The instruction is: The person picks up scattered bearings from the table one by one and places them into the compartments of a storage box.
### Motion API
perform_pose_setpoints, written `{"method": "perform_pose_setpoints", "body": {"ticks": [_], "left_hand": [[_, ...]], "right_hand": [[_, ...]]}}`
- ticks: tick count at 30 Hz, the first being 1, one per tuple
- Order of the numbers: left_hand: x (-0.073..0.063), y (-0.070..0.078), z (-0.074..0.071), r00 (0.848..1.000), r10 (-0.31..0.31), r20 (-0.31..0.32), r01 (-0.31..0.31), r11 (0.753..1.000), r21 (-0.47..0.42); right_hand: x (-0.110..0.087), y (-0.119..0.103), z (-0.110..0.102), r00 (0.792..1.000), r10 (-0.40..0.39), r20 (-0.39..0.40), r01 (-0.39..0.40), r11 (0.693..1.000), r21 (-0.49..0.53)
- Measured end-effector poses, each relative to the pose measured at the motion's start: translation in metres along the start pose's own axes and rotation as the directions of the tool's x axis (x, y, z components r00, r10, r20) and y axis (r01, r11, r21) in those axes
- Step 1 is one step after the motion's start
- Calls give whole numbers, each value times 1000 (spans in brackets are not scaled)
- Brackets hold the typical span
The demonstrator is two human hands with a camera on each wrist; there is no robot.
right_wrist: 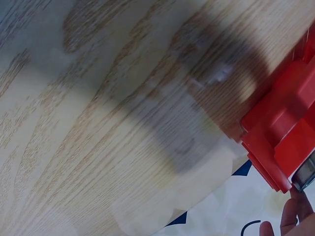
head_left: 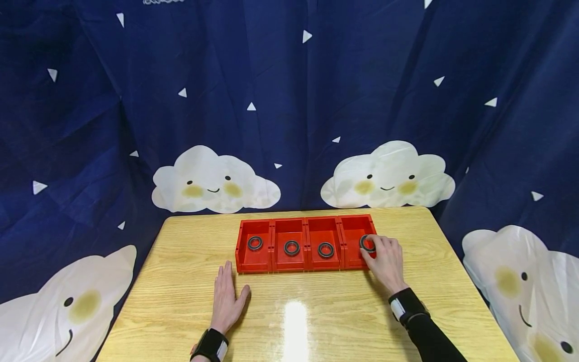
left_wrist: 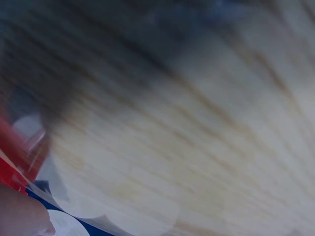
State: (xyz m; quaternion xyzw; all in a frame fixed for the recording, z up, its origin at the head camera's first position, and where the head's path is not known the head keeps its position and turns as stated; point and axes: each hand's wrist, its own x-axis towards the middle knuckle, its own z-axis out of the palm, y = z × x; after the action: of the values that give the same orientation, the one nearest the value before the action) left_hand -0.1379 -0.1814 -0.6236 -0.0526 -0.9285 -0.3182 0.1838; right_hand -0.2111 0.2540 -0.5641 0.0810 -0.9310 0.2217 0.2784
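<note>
My right hand [head_left: 385, 259] reaches into the far-right compartment of a row of red bins [head_left: 296, 266]. Thumb and fingers pinch a dark ring-shaped bearing [head_left: 363, 243], partly covered by the fingers. In the right wrist view this bearing [right_wrist: 304, 173] shows at the bin's edge, against the fingertips. Three similar bearings lie one to a compartment: the far-left bearing [head_left: 255, 248], the second bearing [head_left: 291, 253] and the third bearing [head_left: 325, 255]. My left hand [head_left: 226, 305] is at the table just front-left of the bins, fingers extended and holding nothing.
The pale wooden table [head_left: 190, 281] carries the joined bins near its back edge. A dark blue curtain [head_left: 289, 75] with white cloud prints hangs behind and along both sides. Mostly blurred wood grain fills the left wrist view.
</note>
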Motion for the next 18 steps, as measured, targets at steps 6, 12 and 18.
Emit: {"method": "perform_pose_setpoints", "body": {"ticks": [6, 12, 18], "left_hand": [[0, 0, 1, 1000, 2, -3, -2, 1000, 0], [0, 0, 1, 1000, -3, 3, 3, 1000, -1], [-1, 1, 2, 1000, -6, -3, 6, 1000, -7]], "right_hand": [[2, -1, 1, 1000, 10, 18, -10, 1000, 2], [4, -4, 3, 999, 8, 53, -7, 1000, -28], [6, -4, 7, 996, -1, 87, 9, 996, -92]]}}
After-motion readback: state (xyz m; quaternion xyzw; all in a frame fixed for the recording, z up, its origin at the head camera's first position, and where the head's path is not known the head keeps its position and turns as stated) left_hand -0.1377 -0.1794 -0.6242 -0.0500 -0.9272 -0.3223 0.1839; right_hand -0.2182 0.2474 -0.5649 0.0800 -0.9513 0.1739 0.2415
